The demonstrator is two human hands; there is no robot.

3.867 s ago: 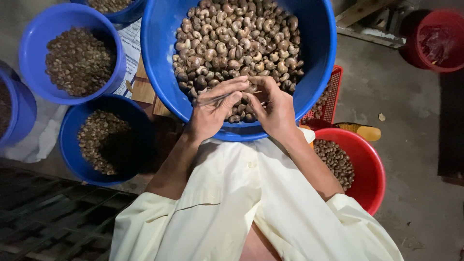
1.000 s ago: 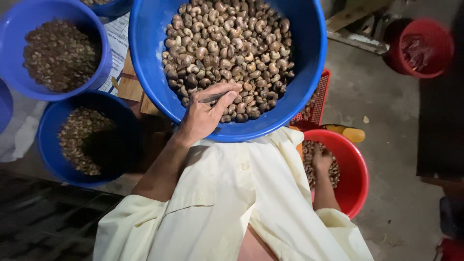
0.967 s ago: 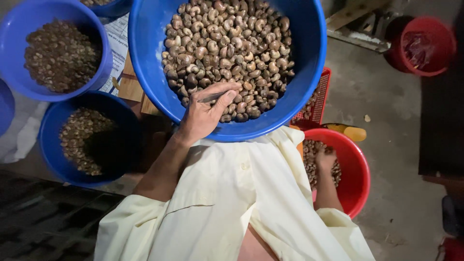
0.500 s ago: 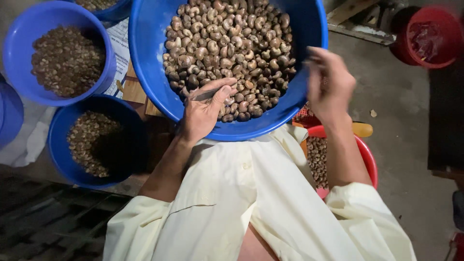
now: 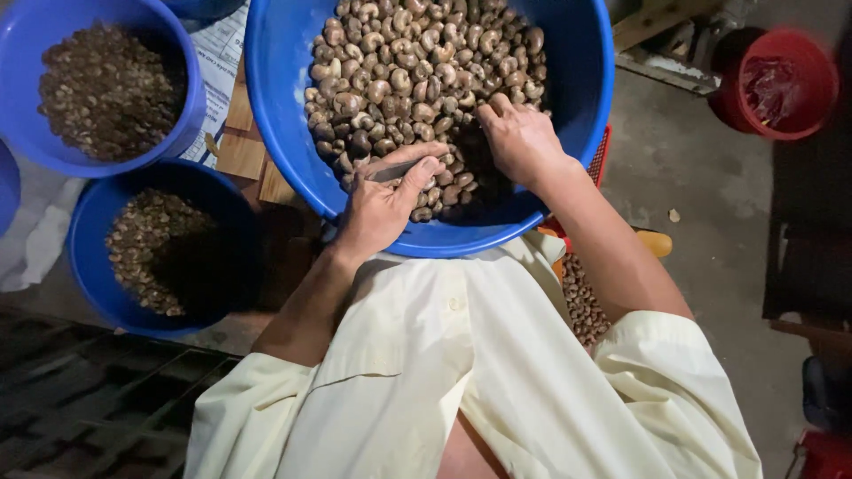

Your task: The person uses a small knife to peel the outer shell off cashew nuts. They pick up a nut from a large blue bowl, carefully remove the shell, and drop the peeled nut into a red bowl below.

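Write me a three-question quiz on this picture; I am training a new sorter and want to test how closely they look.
1. True or false: both hands are inside the big blue basin of cashew nuts.
2. Which hand holds the thin metal blade? A) left hand B) right hand C) neither
3. Fill the gap: the red bowl of kernels lies partly hidden under the person's ____ forearm.

Key
1. True: the left hand rests at the near edge of the nuts, and the right hand reaches into the pile.
2. A: thumb and fingers keep a grip on it.
3. right
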